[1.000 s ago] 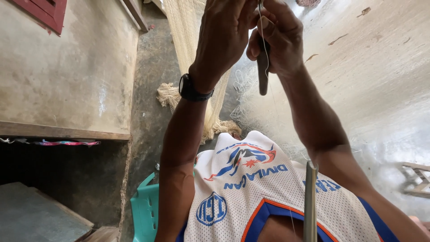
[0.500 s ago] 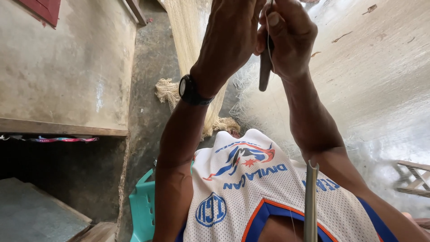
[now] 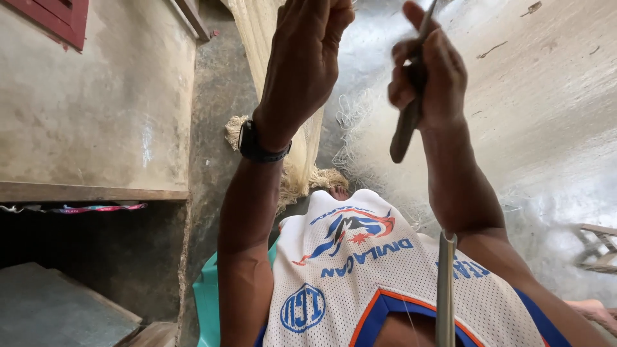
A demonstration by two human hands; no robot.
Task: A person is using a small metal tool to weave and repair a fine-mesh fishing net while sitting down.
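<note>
Netting [image 3: 270, 38] hangs pale at far centre, gathered in the closed left hand [image 3: 302, 64]. Right hand [image 3: 427, 77], apart to the right, is wrapped shut around a dark netting needle [image 3: 406, 125]. Best to keep the mesh taut while the needle works.

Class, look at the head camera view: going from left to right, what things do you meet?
Red shutter → concrete wall → black wristwatch → left hand → right hand holding a dark tool → wooden frame.
</note>
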